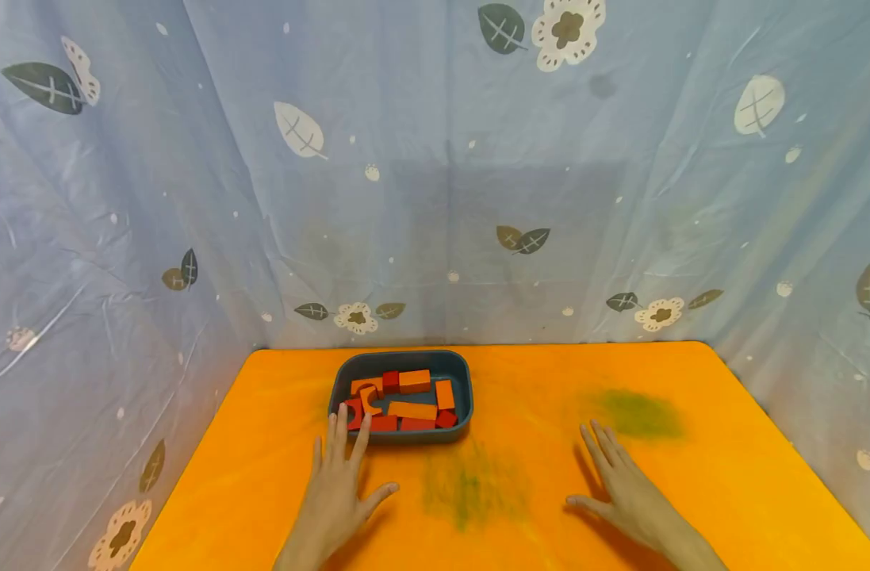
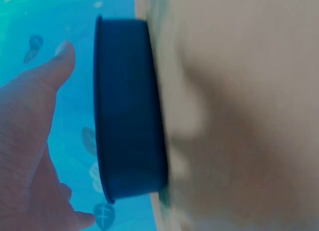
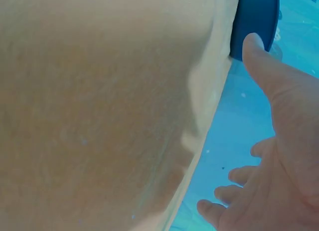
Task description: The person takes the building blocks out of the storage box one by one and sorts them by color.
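A dark blue-grey bin [image 1: 399,438] with rounded corners stands toward the back left of the orange tabletop. Inside lie several red and orange toy blocks [image 1: 413,410], some rectangular, some with a curved cut-out. My left hand [image 1: 332,492] hovers in front of the bin's left end, fingers spread, holding nothing; in the head view its fingertips overlap the near rim. In the left wrist view the bin's side [image 2: 128,109] is apart from the thumb. Off to the right, my right hand [image 1: 630,500] hovers over the table with straight fingers and nothing in it.
The orange tabletop [image 1: 534,381] carries green smudges [image 1: 634,414] at the right and near the middle. Pale blue curtains [image 1: 449,198] printed with leaves and flowers hang along its back, left and right edges.
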A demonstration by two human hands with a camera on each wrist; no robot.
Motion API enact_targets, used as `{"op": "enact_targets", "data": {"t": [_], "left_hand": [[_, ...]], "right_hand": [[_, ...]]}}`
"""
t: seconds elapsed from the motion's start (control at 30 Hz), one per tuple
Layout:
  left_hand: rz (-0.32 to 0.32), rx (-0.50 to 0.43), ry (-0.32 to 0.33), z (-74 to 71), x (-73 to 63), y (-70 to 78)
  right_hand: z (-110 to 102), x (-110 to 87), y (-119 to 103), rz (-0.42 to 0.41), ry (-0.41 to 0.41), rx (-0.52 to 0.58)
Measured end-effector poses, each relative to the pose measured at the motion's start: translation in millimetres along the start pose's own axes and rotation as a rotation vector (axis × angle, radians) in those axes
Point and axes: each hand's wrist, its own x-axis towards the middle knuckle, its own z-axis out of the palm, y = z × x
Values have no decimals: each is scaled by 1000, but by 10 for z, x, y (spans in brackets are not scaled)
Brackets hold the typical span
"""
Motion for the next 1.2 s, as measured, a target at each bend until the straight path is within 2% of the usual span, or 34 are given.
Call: {"op": "enact_targets", "data": {"t": [0.13, 0.3, 0.4, 0.53, 0.6, 0.77, 0.9, 1.0, 1.2], "left_hand": [[-40, -86, 15, -2, 127, -106], [-147, -307, 28, -8, 207, -176], [-207, -409, 28, -18, 223, -188], [-238, -499, 45, -12, 259, -201], [-249, -534, 61, 0, 283, -211], [-294, -575, 92, 36, 331, -250], [-356, -609, 109, 52, 347, -279], [-405, -671, 119, 55, 352, -289], [-493, -833, 86, 68, 365, -313]], "right_hand": [[-35, 39, -14, 8, -18, 30], [-77, 91, -44, 15, -18, 51], [-83, 156, -75, 22, 8, 46], [-89, 282, -155, 20, 56, 28], [-92, 349, -197, -23, 87, 15], [-105, 534, -293, -195, 172, -46], [-150, 749, -408, -300, 207, -74], [-194, 929, -512, -340, 184, -52], [-253, 1238, -685, -342, 62, -2]]}}
